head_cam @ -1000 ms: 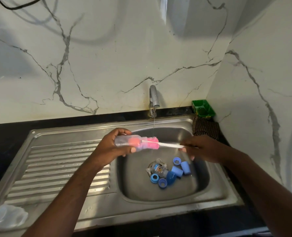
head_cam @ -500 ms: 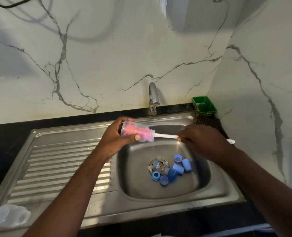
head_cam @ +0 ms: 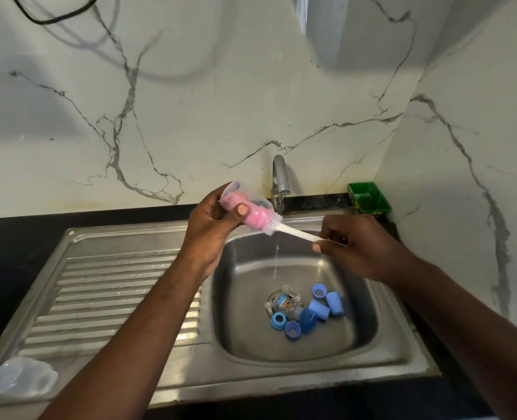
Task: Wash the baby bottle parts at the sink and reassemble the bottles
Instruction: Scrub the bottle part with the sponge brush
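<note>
Now: scrub step | left hand grips clear plastic baby bottle, base tilted up, above steel sink | pink sponge brush with white handle deep inside | right hand pinches handle | next: twist, withdraw, rinse | earlier: bottle level, brush half out | blue plastic caps wait in basin

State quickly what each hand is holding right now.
Left hand: closed round the clear bottle.
Right hand: pinching the white brush handle.
</note>
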`<state>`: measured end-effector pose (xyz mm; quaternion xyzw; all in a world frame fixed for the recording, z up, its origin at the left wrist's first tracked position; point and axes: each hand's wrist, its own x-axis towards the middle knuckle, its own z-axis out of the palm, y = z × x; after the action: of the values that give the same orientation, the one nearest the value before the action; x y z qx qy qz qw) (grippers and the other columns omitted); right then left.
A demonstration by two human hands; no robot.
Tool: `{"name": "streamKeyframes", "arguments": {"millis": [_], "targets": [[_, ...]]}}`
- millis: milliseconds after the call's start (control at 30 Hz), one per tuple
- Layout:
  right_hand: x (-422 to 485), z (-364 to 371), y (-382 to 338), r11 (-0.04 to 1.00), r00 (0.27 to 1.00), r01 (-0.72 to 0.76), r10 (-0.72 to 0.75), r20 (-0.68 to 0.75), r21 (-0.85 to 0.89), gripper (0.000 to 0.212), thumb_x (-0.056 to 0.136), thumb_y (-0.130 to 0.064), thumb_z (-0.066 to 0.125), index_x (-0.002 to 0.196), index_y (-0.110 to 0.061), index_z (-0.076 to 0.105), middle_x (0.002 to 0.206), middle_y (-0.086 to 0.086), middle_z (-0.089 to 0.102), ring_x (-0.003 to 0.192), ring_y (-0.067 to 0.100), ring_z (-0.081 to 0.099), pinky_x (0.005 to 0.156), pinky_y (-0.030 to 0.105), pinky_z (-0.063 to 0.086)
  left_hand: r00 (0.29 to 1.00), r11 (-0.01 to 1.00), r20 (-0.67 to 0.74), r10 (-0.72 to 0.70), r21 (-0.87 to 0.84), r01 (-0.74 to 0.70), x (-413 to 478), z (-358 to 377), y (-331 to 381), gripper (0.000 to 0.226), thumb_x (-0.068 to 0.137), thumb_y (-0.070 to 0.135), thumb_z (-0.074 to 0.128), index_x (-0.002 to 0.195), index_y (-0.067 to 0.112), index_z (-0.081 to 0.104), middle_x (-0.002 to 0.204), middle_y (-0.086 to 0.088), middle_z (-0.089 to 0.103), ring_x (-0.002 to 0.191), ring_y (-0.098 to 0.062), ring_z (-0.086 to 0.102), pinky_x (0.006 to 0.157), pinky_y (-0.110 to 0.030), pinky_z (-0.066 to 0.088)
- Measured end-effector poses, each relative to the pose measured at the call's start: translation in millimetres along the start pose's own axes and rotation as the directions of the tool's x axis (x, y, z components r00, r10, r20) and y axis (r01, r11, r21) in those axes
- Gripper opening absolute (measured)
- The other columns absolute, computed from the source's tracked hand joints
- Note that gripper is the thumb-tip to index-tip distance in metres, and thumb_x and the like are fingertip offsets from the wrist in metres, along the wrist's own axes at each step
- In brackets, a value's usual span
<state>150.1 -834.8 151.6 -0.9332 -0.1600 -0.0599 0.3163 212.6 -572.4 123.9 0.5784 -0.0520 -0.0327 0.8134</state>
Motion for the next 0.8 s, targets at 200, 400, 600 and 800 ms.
{"name": "streamKeyframes", "arguments": {"millis": [200,400,600,800], "targets": [[-11.1,2.2,-3.1,0.712,0.9,-0.395,0.171,0.402,0.581,0.031,0.098,-0.023,0.058,0.084,0.004,0.066,0.054,0.005,0.034,0.041,0.009,0.024,0.04,0.015,0.016,0.992,0.991,0.124,0.023,-0.133,-0.006,5.0,3.3,-1.0,0.071,0.068,-0.004,0.079,0.13,0.026,0.059,0.135,-0.016,0.055,0.116,-0.024,0.063,0.082,-0.034,0.059],[-4.2,23.8,5.4,0.993,0.991,-0.105,0.1,0.087,0.053,0.031,0.097,-0.031,0.061,0.067,-0.025,0.057,0.052,-0.006,0.047,0.048,0.008,0.042,0.049,0.029,0.037,0.968,0.942,0.213,-0.133,-0.277,0.191,3.0,6.0,-1.5,0.061,0.08,-0.004,0.07,0.137,0.004,0.049,0.132,-0.019,0.059,0.119,-0.039,0.061,0.086,-0.051,0.058],[-6.3,40.2,-3.7,0.991,0.999,-0.009,0.013,0.031,-0.133,0.035,0.098,-0.033,0.057,0.064,-0.032,0.049,0.053,-0.008,0.043,0.051,0.006,0.04,0.052,0.027,0.031,0.991,0.931,0.074,-0.115,-0.341,0.133,3.0,34.2,-6.0,0.061,0.063,0.034,0.095,0.102,0.005,0.057,0.094,-0.024,0.054,0.072,-0.027,0.058,0.06,-0.038,0.054],[-15.2,33.8,-12.1,0.568,0.89,-0.441,0.179,0.419,0.695,0.036,0.095,-0.026,0.056,0.088,0.007,0.067,0.053,0.005,0.03,0.041,0.008,0.02,0.037,0.015,0.016,0.988,0.898,0.091,-0.123,-0.414,0.15,-3.3,36.1,-2.0,0.051,0.066,0.041,0.085,0.098,0.014,0.057,0.071,-0.006,0.055,0.059,-0.017,0.057,0.054,-0.033,0.054]]}}
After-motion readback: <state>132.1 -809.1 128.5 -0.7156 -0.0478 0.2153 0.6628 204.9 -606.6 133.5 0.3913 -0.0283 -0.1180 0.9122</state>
